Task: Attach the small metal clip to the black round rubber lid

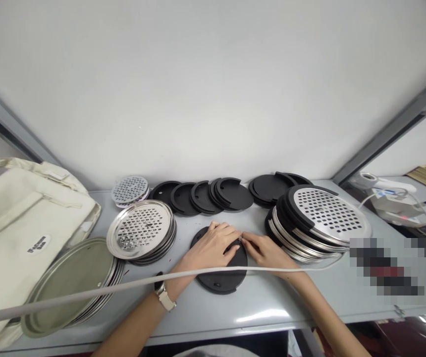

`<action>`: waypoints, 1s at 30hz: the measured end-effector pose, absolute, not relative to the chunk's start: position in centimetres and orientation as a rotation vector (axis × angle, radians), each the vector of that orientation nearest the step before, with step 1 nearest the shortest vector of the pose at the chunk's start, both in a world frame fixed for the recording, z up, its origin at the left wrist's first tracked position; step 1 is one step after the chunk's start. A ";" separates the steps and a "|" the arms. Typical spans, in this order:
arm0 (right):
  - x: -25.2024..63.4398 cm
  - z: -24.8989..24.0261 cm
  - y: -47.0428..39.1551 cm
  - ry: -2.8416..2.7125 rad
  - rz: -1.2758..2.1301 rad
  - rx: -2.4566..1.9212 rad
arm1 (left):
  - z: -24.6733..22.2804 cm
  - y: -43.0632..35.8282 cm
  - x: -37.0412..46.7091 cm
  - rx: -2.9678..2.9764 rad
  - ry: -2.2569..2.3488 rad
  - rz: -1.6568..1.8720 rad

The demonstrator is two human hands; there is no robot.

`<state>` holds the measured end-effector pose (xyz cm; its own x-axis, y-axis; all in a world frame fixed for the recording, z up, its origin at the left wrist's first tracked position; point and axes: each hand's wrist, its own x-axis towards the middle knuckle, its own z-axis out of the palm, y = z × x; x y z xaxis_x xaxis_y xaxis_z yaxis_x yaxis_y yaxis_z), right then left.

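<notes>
Cable (213,270); disc (226,281) partly under hands (211,248) (267,250)

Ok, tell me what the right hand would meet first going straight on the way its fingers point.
Most likely the left hand: its fingertips lie just ahead of the right hand, over the black disc, though whether the two touch is unclear.

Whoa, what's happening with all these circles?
Someone's left hand lies over a round black disc on the table; the right hand is at its far right edge. Whether it pinches anything is unclear. Holed metal plates are stacked on both sides, with more black discs behind, by the wall.
</notes>
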<state>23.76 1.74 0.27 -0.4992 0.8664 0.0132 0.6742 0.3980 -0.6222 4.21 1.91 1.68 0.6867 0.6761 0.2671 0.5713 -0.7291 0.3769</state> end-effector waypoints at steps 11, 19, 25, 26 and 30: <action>23.0 -0.7 0.6 -2.152 0.776 -1.428 | 1.8 1.6 4.1 2.617 1.030 0.559; 22.6 -0.6 0.4 -2.092 0.812 -1.478 | 1.7 1.8 4.3 2.617 1.033 0.532; 23.2 -0.5 -0.4 -2.069 0.878 -1.480 | 1.4 2.4 3.9 2.631 1.084 0.547; 23.4 -0.5 -0.8 -2.077 0.915 -1.473 | 1.3 2.6 3.8 2.624 1.130 0.565; 23.5 -0.5 -2.1 -1.984 0.898 -1.464 | 0.9 3.2 3.5 2.636 1.132 0.580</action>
